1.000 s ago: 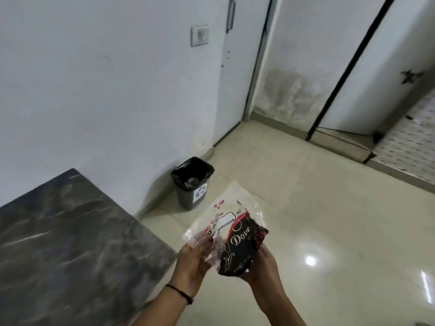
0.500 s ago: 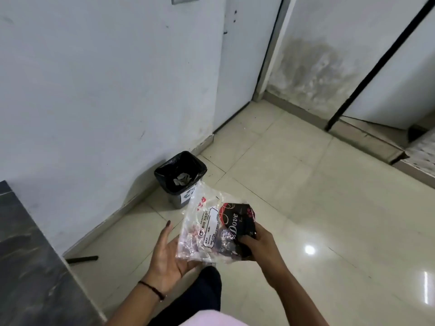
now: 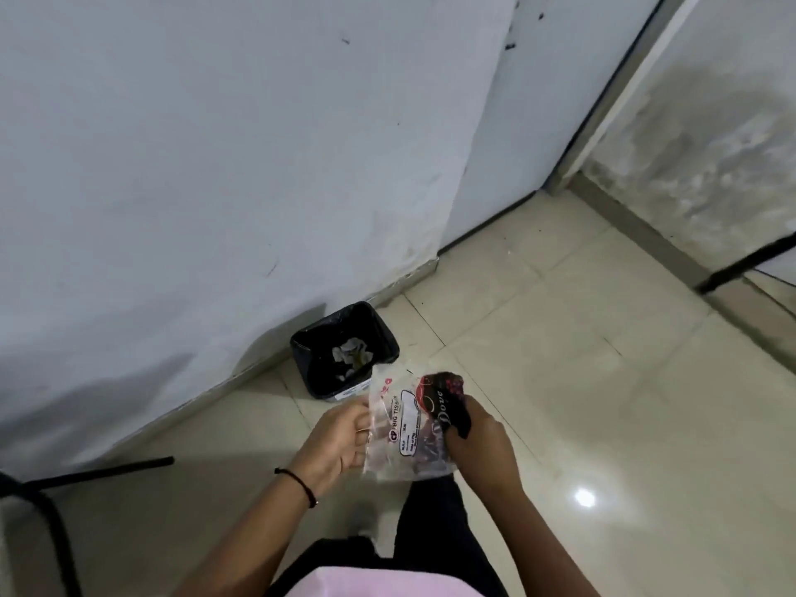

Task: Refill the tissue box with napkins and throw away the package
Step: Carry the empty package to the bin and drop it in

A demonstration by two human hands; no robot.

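Both hands, left hand [image 3: 340, 441] and right hand [image 3: 478, 437], pinch the wrapper [image 3: 405, 428]; carry it fully over the bin [image 3: 344, 351] before you let go.

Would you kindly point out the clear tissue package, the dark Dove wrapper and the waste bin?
clear tissue package [image 3: 394, 428], head view, on its printed label.
dark Dove wrapper [image 3: 443, 405], head view, on the lettering.
waste bin [image 3: 385, 333], head view, on its right rim.

- We see a thin black cord bracelet [image 3: 297, 486] around the left wrist.
- A ring [image 3: 369, 435] sits on one finger of our left hand [image 3: 334, 445].
- Our right hand [image 3: 482, 441] and both forearms are bare.
- We wear a pink top [image 3: 344, 586] and dark trousers [image 3: 435, 536].
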